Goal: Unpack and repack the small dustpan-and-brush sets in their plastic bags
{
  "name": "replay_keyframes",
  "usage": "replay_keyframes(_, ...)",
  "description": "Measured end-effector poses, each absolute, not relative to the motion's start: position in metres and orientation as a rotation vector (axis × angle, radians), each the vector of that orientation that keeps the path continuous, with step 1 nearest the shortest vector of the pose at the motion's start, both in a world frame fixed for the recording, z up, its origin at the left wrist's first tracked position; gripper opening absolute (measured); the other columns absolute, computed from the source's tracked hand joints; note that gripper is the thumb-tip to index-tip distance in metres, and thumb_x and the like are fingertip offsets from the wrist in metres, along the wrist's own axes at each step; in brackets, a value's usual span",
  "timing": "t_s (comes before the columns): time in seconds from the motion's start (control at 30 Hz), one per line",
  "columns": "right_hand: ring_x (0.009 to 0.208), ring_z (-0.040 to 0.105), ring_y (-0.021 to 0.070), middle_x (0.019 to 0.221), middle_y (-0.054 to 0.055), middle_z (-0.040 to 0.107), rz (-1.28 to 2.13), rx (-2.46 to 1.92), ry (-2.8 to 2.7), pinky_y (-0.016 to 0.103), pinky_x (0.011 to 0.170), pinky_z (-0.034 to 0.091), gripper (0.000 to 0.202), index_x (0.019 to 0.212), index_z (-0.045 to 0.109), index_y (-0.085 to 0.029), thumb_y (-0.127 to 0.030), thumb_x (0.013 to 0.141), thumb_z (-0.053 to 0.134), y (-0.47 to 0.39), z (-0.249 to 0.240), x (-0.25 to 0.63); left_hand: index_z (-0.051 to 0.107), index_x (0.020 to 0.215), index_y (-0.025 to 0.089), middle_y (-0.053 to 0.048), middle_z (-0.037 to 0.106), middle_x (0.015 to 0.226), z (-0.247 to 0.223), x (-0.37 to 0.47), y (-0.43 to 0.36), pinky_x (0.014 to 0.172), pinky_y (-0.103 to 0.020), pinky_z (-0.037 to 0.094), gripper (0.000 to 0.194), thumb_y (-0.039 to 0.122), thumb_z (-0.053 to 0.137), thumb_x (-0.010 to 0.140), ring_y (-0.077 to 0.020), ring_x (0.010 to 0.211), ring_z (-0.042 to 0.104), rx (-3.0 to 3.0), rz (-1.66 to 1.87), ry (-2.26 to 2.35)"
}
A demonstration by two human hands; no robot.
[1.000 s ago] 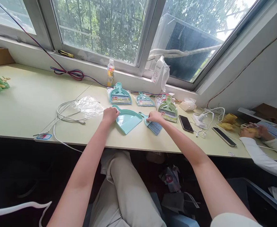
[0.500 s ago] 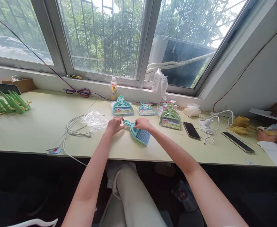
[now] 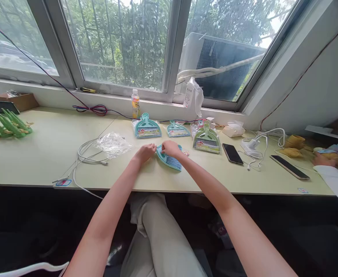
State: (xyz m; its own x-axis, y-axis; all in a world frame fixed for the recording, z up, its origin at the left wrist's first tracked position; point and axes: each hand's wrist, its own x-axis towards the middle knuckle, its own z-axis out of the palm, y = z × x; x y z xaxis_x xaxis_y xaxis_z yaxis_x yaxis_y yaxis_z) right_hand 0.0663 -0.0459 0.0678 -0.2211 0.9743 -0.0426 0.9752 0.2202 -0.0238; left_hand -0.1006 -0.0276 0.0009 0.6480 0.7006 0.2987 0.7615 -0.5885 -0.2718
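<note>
A teal mini dustpan with a brush [image 3: 171, 162] nested in it lies on the table before me, its bristles toward the lower right. My left hand [image 3: 146, 152] pinches the tip of its handle. Closed fingers of my right hand [image 3: 170, 148] grip the set near where the handle meets the pan, and that hand hides part of it. Behind are a teal wrapped set [image 3: 147, 129], a second teal set [image 3: 178, 130] and a stack of green ones [image 3: 206, 140]. A crumpled clear plastic wrapper [image 3: 113, 144] lies left of my left hand.
White cables [image 3: 84, 157] coil at the left. A bottle [image 3: 135, 104] stands by the window. Rightward lie a phone [image 3: 232, 154], a charger [image 3: 250, 147], a tissue pack [image 3: 233, 129] and another phone [image 3: 289, 167]. A co-worker's hands [image 3: 326, 158] hold something yellow at far right.
My left hand has moved right, closing its fingers at the handle's end. The dustpan set has turned slightly, and its handle is now mostly covered. The view has shifted a little.
</note>
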Motion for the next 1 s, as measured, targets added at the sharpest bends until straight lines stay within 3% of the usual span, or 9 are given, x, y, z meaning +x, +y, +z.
replay_keyframes(0.13, 0.094, 0.074, 0.0231, 0.097, 0.011, 0.08, -0.122, 1.853, 2.383, 0.025, 0.073, 0.049, 0.016, 0.103, 0.077, -0.017, -0.02, 0.088, 0.073, -0.044, 0.07, 0.061, 0.07, 0.111, 0.011, -0.019, 0.071, 0.108, -0.003, -0.102, -0.027, 0.076, -0.035, 0.052, 0.041, -0.005, 0.041, 0.088, -0.0266, 0.094, 0.072, -2.558, -0.263, -1.234)
replay_keyframes(0.2, 0.099, 0.073, 0.0252, 0.103, 0.014, 0.079, -0.035, 1.834, 2.415, 0.026, 0.077, 0.049, 0.019, 0.106, 0.077, -0.015, -0.019, 0.088, 0.072, -0.044, 0.068, 0.058, 0.071, 0.111, 0.012, -0.019, 0.071, 0.11, -0.004, -0.105, -0.027, 0.087, -0.04, 0.054, 0.042, -0.005, 0.041, 0.086, -0.0285, 0.101, 0.071, -2.586, -0.403, -1.256)
replay_keyframes(0.3, 0.109, 0.071, 0.0268, 0.115, 0.014, 0.076, -0.006, 1.935, 2.512, 0.028, 0.081, 0.05, 0.022, 0.107, 0.076, -0.016, -0.027, 0.088, 0.071, -0.042, 0.068, 0.056, 0.066, 0.121, 0.016, -0.019, 0.067, 0.126, 0.001, -0.109, -0.024, 0.112, -0.051, 0.043, 0.044, 0.0, 0.049, 0.083, -0.032, 0.126, 0.06, -2.473, -0.973, -1.353)
replay_keyframes(0.37, 0.108, 0.07, 0.0249, 0.113, 0.008, 0.077, -0.162, 2.072, 2.555, 0.028, 0.081, 0.051, 0.025, 0.104, 0.076, -0.021, -0.039, 0.087, 0.071, -0.036, 0.073, 0.056, 0.058, 0.132, 0.019, -0.018, 0.061, 0.136, 0.006, -0.109, -0.02, 0.117, -0.056, 0.037, 0.052, 0.009, 0.057, 0.081, -0.0331, 0.136, 0.053, -2.263, -1.553, -1.485)
replay_keyframes(0.47, 0.106, 0.07, 0.0231, 0.11, 0.004, 0.078, -0.321, 2.353, 2.561, 0.028, 0.084, 0.051, 0.032, 0.102, 0.075, -0.024, -0.051, 0.088, 0.068, -0.023, 0.086, 0.056, 0.055, 0.132, 0.023, -0.013, 0.067, 0.125, 0.01, -0.104, -0.014, 0.104, -0.052, 0.051, 0.047, 0.031, 0.058, 0.086, -0.0311, 0.121, 0.064, -2.253, -2.312, -1.754)
replay_keyframes(0.57, 0.108, 0.069, 0.023, 0.112, 0.005, 0.076, -0.379, 2.477, 2.602, 0.028, 0.087, 0.05, 0.031, 0.106, 0.073, -0.022, -0.049, 0.093, 0.063, -0.014, 0.09, 0.055, 0.063, 0.116, 0.02, -0.009, 0.073, 0.101, 0.007, -0.099, -0.012, 0.087, -0.044, 0.059, 0.046, 0.047, 0.068, 0.079, -0.0298, 0.101, 0.071, -2.749, -2.461, -2.049)
replay_keyframes(0.73, 0.117, 0.062, 0.019, 0.132, 0.007, 0.067, -0.417, 2.617, 2.678, 0.025, 0.092, 0.047, 0.035, 0.121, 0.067, -0.022, -0.039, 0.107, 0.04, -0.013, 0.058, 0.082, 0.065, 0.1, 0.019, -0.006, 0.072, 0.09, 0.005, -0.108, -0.007, 0.079, -0.036, 0.06, 0.049, 0.026, 0.083, 0.055, -0.0276, 0.096, 0.07, -2.433, -2.657, -2.27)
replay_keyframes(0.8, 0.125, 0.057, 0.0198, 0.14, 0.01, 0.061, -0.318, 2.725, 2.573, 0.027, 0.098, 0.045, 0.036, 0.127, 0.064, -0.021, -0.033, 0.107, 0.036, -0.015, 0.036, 0.102, 0.065, 0.097, 0.019, -0.005, 0.072, 0.091, 0.01, -0.116, -0.005, 0.077, -0.032, 0.061, 0.043, 0.021, 0.079, 0.056, -0.0253, 0.096, 0.07, -2.188, -2.85, -2.25)
replay_keyframes(1.0, 0.136, 0.046, 0.0271, 0.143, 0.012, 0.057, -0.378, 2.359, 2.529, 0.039, 0.11, 0.037, 0.033, 0.127, 0.065, -0.023, -0.04, 0.099, 0.06, -0.011, 0.005, 0.133, 0.068, 0.099, 0.021, -0.001, 0.076, 0.102, 0.023, -0.132, -0.007, 0.078, -0.021, 0.061, 0.02, 0.021, 0.07, 0.079, -0.018, 0.108, 0.067, -1.741, -3.328, -2.069)
